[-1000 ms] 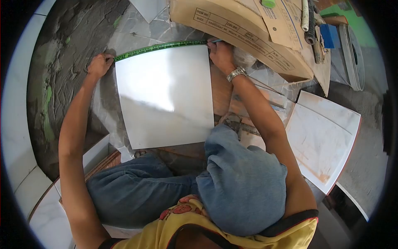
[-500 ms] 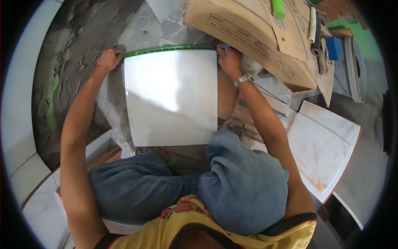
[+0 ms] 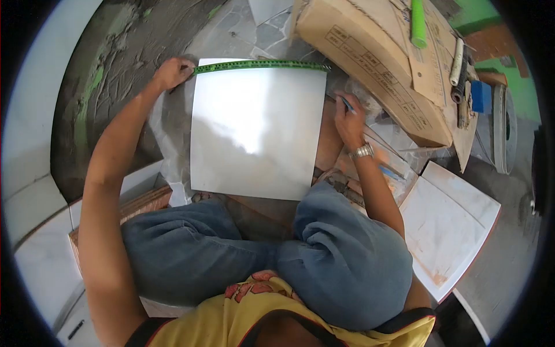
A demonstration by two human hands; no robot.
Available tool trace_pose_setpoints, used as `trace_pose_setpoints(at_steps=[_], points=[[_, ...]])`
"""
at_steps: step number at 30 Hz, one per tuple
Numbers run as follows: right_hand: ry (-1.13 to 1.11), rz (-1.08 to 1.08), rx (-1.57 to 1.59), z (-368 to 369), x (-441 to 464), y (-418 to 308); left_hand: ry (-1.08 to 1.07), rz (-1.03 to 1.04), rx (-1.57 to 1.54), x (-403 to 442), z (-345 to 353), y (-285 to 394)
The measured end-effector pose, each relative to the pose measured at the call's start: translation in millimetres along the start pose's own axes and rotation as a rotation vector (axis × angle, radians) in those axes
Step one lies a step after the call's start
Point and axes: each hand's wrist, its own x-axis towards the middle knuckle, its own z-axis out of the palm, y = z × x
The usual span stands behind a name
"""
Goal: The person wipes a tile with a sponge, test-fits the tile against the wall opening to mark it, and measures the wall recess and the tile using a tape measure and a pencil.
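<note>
A green measuring tape (image 3: 260, 65) stretches across the far part of a glossy white tile (image 3: 257, 133), with a strip of tile showing beyond it at the left. At the tape's left end, just past the tile's corner, my left hand (image 3: 173, 73) is closed on the tape. My right hand (image 3: 350, 118) is beside the tile's right edge, off the tape, its fingers closed around a thin blue pen (image 3: 347, 104). The tape's right end lies free near the tile's far right corner.
A cardboard box (image 3: 381, 69) stands at the far right, bearing a green tube (image 3: 418, 26) and several tools. Another white tile (image 3: 448, 222) lies at the right. Rough grey mortar (image 3: 124, 75) covers the floor at the left. My bent legs are close to the tile's near edge.
My right hand has left the tape's right end and moved nearer to me with the pen. The tape now lies slightly in from the tile's far edge. The view has shifted, moving the scene right.
</note>
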Motion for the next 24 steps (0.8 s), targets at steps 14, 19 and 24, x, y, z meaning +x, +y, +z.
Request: trace_pose_setpoints(at_steps=[14, 19, 24], points=[[0.056, -0.139, 0.109, 2.7, -45.1, -38.8, -0.264, 0.016, 0.255, -60.9, -44.0, 49.0], [-0.158, -0.22, 0.008, -3.6, -30.8, -71.7, -0.192, 0.04, 0.344, -86.7, -111.5, 101.7], [-0.45, 0.126, 0.489, 22.1, -32.4, -78.5, -0.037, -0.03, 0.602, -120.5, -196.6, 173.8]])
